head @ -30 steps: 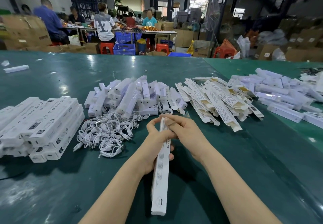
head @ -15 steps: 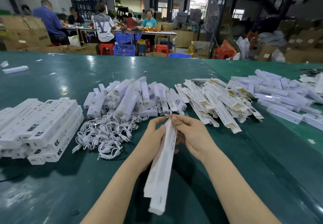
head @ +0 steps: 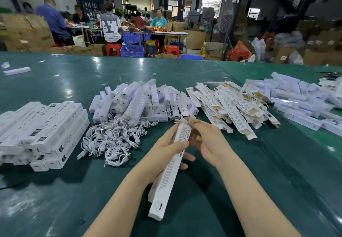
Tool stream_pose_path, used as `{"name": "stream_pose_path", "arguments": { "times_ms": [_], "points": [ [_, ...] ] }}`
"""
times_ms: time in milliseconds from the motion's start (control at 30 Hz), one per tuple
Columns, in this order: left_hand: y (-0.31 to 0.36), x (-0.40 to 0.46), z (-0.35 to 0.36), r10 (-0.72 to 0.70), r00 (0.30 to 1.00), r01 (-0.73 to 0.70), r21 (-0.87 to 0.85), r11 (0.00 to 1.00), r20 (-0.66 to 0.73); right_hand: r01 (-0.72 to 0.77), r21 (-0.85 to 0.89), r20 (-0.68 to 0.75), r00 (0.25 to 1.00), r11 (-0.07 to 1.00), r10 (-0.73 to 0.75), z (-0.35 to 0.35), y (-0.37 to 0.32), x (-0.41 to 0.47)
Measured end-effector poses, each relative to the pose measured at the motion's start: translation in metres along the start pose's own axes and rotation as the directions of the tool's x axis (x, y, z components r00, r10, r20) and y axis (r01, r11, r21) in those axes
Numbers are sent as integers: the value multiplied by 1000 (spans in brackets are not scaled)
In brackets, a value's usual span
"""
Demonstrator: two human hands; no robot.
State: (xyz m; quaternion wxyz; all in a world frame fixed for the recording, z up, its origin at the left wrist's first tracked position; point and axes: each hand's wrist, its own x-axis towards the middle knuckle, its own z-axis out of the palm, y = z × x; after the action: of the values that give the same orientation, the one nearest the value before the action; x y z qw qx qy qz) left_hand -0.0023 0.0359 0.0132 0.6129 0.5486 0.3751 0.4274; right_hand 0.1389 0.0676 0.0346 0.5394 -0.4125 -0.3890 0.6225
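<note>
The left hand (head: 164,150) grips a long box (head: 166,181) just right of the cable pile (head: 111,140). The right hand (head: 211,140) pinches its far end.

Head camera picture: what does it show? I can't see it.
A long white box is held over a green table: the left hand grips its middle, the right hand pinches its far end. Nearby lie white cables and stacked boxes.

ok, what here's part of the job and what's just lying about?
In use: long white cardboard box in left hand, right hand at its top; heap of white coiled cables; white plastic bars; flat white cartons; stacked closed white boxes.
Lying about: lone white box far left; blue plastic crates behind.
</note>
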Motion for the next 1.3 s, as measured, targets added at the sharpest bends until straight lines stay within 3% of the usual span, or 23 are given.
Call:
{"name": "stream_pose_path", "arguments": {
  "times_ms": [200,533,700,1000,1067,1200,1300],
  "points": [
    [1,0,-4,-9,999,13,-107,994,34,18,-46,120,993,999,-13,-1,-6,-5],
    [1,2,-4,-8,998,15,-126,992,55,28,-52,85,996,998,-23,0,-4,-3],
    [1,2,-5,3,998,8,-156,988,68,108,-211,63,993,972,-96,0,-1,-4],
    [2,-1,-4,-12,996,27,-170,985,89,210,-377,183,972,902,-150,-4,2,-6],
    [2,-1,-4,-4,999,10,-126,992,48,204,-386,185,973,900,-141,-4,3,-5],
    [-3,4,-6,38,985,-32,37,999,-170,175,-314,58,985,933,-165,-1,7,-1],
    [-8,9,-15,195,936,-92,330,939,-294,118,-97,-147,980,988,-131,-10,0,5]
  ]
}}
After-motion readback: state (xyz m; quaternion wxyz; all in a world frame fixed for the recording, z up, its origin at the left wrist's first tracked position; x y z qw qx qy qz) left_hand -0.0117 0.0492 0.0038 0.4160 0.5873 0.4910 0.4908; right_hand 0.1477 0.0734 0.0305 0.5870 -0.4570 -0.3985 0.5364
